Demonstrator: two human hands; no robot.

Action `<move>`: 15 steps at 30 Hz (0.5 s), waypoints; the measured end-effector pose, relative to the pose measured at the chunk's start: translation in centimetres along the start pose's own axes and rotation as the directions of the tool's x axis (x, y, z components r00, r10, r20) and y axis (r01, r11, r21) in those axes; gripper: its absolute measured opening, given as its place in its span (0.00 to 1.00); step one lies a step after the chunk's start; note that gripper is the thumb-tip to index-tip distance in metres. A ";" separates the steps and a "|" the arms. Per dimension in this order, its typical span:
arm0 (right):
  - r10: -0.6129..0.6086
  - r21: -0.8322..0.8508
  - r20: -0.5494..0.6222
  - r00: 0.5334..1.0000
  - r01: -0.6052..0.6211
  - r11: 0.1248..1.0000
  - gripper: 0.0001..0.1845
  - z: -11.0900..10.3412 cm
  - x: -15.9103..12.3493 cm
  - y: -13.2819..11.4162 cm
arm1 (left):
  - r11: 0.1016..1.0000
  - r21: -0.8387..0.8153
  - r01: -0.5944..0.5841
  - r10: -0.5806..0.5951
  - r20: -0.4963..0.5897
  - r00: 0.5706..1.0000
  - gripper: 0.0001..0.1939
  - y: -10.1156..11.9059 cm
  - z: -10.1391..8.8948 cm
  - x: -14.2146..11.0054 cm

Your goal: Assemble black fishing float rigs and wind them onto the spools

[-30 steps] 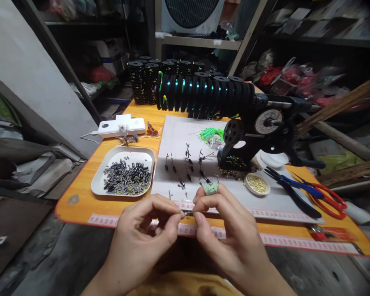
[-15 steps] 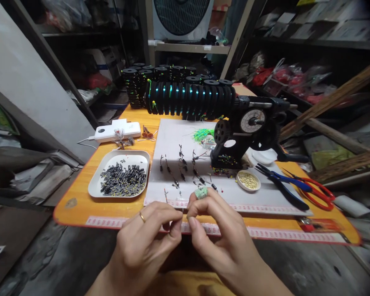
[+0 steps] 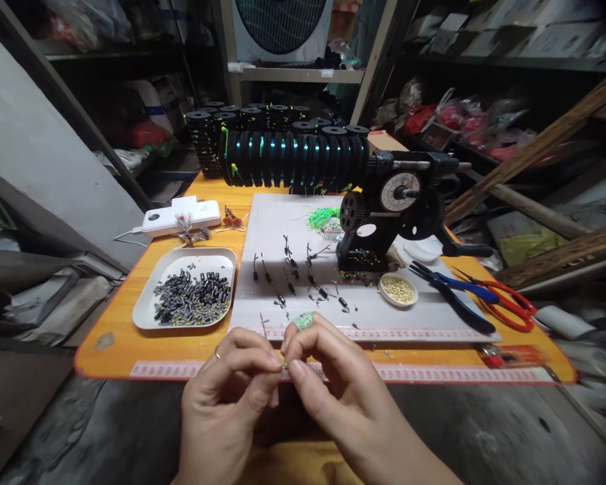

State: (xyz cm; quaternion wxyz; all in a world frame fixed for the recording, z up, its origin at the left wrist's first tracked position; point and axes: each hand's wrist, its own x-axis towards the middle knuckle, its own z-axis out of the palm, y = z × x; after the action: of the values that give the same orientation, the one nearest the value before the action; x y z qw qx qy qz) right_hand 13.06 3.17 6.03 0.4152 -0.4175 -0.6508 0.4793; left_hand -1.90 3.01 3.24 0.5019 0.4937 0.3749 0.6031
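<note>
Since a second ago, the left hand [image 3: 219,401] has turned enough for a gold ring [image 3: 217,353] to show, and its fingertips have closed in on those of the right hand [image 3: 338,387]; the view of the worktop [image 3: 98,350] has slid leftward too. Both hands pinch, thumb against forefinger, at a tiny piece [image 3: 285,364] where they meet, over the near edge of the worktop; its shape is too small to make out; a green wrap [image 3: 304,321] circles a finger of the right hand.

Just beyond lies a white board [image 3: 252,222], with small black pieces on thin stems [image 3: 281,300] scattered over it; left of the board, a white tray [image 3: 169,263] holds a heap of black and grey parts [image 3: 189,301]. To the right, a small dish [image 3: 398,305] carries gold bits [image 3: 398,289]; near it lie pliers [image 3: 472,313], with red-handled scissors [image 3: 531,315] beside them; behind the dish stands a black machine [image 3: 378,239] bearing a row of black discs [image 3: 293,165].
</note>
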 end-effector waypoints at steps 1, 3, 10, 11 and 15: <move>0.011 0.029 0.009 1.000 -0.011 1.000 0.06 0.0 0.0 0.1 | 0.999 -0.036 0.030 -0.030 0.003 1.000 0.05 0.0 0.0 0.0; 0.023 0.089 0.038 0.999 -0.026 0.996 0.07 0.1 0.1 0.2 | 0.991 -0.099 0.090 -0.089 0.010 0.996 0.03 -0.1 0.0 0.0; 0.014 0.029 0.060 0.998 -0.016 0.999 0.06 -0.2 0.3 0.4 | 0.994 -0.075 0.085 -0.086 -0.006 0.996 0.03 -0.3 -0.1 -0.1; -0.012 -0.036 0.045 0.999 0.014 0.999 0.05 -0.2 0.2 0.5 | 0.995 -0.056 0.083 -0.083 0.004 0.997 0.05 -0.3 -0.1 -0.2; -0.215 -0.385 -0.034 0.976 0.185 0.904 0.06 -0.5 0.0 0.7 | 0.999 0.007 0.054 -0.054 0.034 0.998 0.10 -0.2 -0.1 -0.4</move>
State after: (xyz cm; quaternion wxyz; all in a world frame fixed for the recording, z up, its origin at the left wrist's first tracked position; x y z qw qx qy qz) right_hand 13.65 3.41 5.44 0.3977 -0.4388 -0.7545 0.2829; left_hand -1.98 2.63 2.90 0.5228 0.4954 0.3811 0.5797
